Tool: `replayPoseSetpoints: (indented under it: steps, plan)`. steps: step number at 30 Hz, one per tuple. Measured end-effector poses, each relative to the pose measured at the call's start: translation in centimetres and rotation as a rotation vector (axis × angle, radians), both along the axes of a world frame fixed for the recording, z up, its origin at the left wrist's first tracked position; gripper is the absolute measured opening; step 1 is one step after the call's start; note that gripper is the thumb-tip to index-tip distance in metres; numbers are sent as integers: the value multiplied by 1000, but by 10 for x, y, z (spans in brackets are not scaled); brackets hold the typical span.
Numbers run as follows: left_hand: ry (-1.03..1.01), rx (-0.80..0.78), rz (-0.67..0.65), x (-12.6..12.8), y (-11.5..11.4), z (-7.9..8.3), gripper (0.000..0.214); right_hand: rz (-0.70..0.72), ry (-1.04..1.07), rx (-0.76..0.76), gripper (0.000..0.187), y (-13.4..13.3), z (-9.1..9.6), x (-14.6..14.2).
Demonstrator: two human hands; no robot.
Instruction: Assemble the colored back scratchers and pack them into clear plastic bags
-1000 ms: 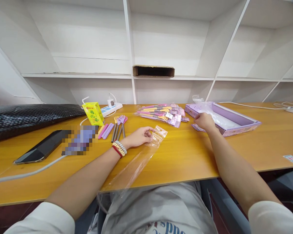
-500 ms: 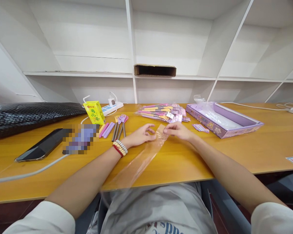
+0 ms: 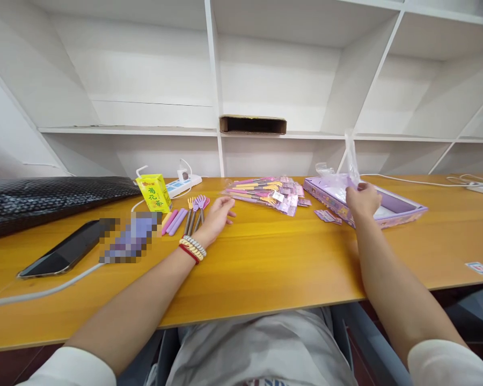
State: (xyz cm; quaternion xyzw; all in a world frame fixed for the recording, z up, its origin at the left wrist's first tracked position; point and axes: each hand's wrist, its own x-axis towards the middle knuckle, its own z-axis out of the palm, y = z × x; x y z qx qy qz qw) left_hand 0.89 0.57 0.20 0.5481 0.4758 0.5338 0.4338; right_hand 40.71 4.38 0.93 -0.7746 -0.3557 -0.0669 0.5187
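Observation:
My right hand (image 3: 362, 199) is closed on a clear plastic bag (image 3: 351, 155) that stands up above the purple box lid (image 3: 402, 206) at the right of the wooden table (image 3: 273, 257). My left hand (image 3: 217, 214) lies open on the table, fingers stretched, holding nothing. It rests just right of a bunch of small coloured fork-shaped picks (image 3: 197, 210) and some pink and purple sticks (image 3: 174, 220). A pile of packed picks in clear bags (image 3: 265, 190) lies between my hands, farther back.
A yellow drink carton (image 3: 153, 193) and a white power strip (image 3: 183, 182) stand at the back left. A phone (image 3: 60, 254), a grey cable (image 3: 40, 292) and a black textured sheet (image 3: 44, 195) lie left. Small purple cards (image 3: 326, 216) lie by the box. White shelves rise behind.
The long clear bag that both hands held at the table's middle is gone from there. My right hand moved right to the purple box, holding a bag upright. My left hand let go and flattened.

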Motion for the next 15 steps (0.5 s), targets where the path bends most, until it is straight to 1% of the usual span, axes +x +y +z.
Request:
replayPoseSetpoints:
  steps: [1,3,4,6,12,15]
  plan:
    - [42,-2,-21,2,-2,0,29,-51,-78,-119,37,0,-2,0]
    - [111,-2,-67,6,-5,-1,31,-38,-167,-329,34,0,-5,-1]
    - [137,-3,-89,6,-6,-1,32,-24,-185,-405,32,1,-6,-1]
    - [180,-5,-127,6,-7,-2,33,2,-208,-494,28,3,-7,0]
    - [247,0,-158,3,-6,-4,35,-18,-199,-542,29,4,-7,3]
    - [261,0,-167,3,-7,-4,36,-6,-162,-496,32,0,-4,1]
